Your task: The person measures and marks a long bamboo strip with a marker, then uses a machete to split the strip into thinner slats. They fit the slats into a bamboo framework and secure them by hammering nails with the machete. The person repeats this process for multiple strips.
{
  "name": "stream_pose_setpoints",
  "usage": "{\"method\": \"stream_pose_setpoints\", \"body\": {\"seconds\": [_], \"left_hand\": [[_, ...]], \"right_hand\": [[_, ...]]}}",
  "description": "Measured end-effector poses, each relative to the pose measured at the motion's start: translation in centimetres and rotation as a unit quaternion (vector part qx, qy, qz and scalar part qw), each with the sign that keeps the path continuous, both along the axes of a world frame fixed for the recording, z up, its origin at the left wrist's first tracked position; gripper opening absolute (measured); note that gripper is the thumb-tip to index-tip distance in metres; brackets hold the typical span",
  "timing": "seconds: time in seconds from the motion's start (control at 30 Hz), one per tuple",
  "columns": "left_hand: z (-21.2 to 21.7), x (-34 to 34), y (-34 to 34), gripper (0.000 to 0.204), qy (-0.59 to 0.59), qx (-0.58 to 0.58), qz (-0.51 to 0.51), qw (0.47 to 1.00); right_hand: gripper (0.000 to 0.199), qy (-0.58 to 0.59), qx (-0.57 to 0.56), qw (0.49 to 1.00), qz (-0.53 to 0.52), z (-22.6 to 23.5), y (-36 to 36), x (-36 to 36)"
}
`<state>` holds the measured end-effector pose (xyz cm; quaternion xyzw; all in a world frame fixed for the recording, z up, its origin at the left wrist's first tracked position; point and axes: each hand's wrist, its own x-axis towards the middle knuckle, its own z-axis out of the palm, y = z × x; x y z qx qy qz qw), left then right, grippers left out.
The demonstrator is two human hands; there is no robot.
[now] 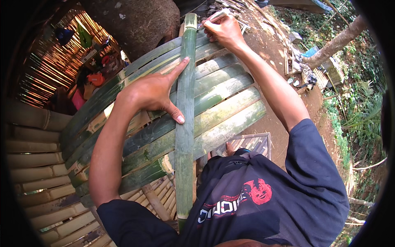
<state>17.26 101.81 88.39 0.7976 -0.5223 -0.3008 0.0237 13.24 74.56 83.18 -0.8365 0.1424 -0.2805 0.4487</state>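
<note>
The left forearm (108, 152) rises beside the table's left part, and the wrist bends so that the left hand (149, 89) arches inward over the slats. Its index finger (177, 71) stretches toward the far edge with the tip on the bamboo strip (185, 136); the thumb (176, 111) lies nearer the body, its tip also on the strip. These two fingers are spread well apart; how the others sit beneath the hand cannot be told. The right forearm (277, 88) extends long past the table's right edge to the far edge, where the right hand (226, 33) has its fingers clamped on a pale, stick-like object (219, 15), just beside the strip's far end.

The strip is a long, flat-looking length of green bamboo with a smooth, faintly mottled skin, a paler band at the far end and a darker green piece at the near end. The table (230, 123) is made of split bamboo slats, gently rounded, blotched green and tan, with gaps between them. The strip lies across these slats, its long axis running from the body straight away, and it overhangs both the near and far edges.
</note>
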Motion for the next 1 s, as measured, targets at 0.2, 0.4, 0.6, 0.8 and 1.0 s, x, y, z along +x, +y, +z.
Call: {"method": "stream_pose_setpoints", "body": {"seconds": [0.2,0.4,0.6,0.8,1.0], "left_hand": [[1.2,-0.5,-0.2,0.153,0.029,0.026,0.015,0.999],[1.1,-0.5,0.0,0.153,0.013,0.008,0.005,1.0],[-0.2,0.2,0.2,0.155,0.019,-0.024,-0.011,0.999],[0.0,0.1,0.0,0.155,0.016,0.003,-0.001,1.0],[0.4,-0.1,-0.1,0.154,0.018,0.002,-0.003,1.0]], "right_hand": [[0.024,0.002,0.017,1.0,0.012,0.4,1.3,-1.4],[0.023,0.01,0.009,1.0,0.029,0.1,1.8,-2.3],[0.022,-0.017,0.001,0.999,0.039,-0.2,2.3,-2.9],[0.022,-0.033,-0.039,0.998,0.038,0.2,2.7,-3.6],[0.025,-0.049,-0.043,0.997,0.051,0.0,3.3,-4.7]]}}
